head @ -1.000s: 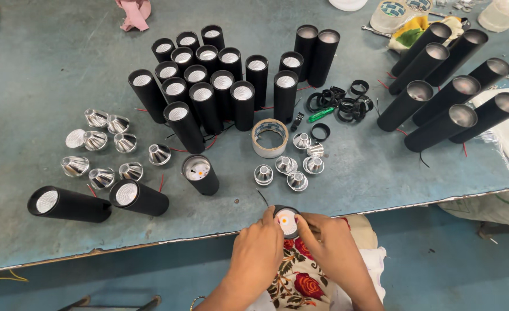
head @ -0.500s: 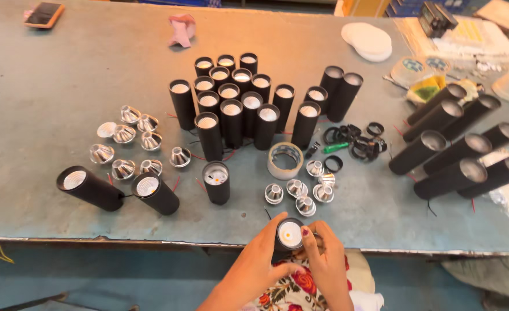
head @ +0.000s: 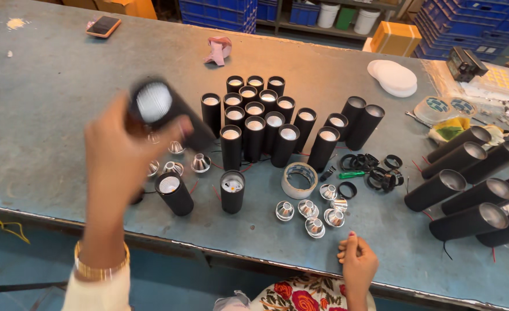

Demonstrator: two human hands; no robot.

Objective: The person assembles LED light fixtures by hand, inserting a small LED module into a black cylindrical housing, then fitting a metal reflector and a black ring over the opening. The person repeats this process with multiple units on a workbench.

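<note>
So the counter (head: 47,86) is a big scuffed blue-grey slab. Along its far side sit stacked blue crates (head: 220,11), an orange-yellow carton (head: 396,37) and a couple of white buckets (head: 329,14), all plain blocks of colour from here.

On the counter the big stuff is the cluster of upright black tubes (head: 254,129) in the middle and the longer black tubes lying down (head: 468,190) on your right.

Your left hand (head: 116,155) is up in the air over the left half, wrapped around a black tube (head: 162,109) with its pale end facing you. It's motion-blurred, so I can't say exactly how your fingers sit. To me that's the carry step: one tube lifted clear of the rest. Setting it anywhere calls for a bare patch, since two loose tubes (head: 174,193) stand right under it.

Your right hand (head: 355,259) rests at the near edge, fingers curled in. I can't tell if something small is in it.

Smaller bits: a stack of white discs (head: 393,78), a tape roll (head: 299,179), silver reflector cups (head: 309,210), black rings (head: 375,170) and a green screwdriver (head: 351,174).
</note>
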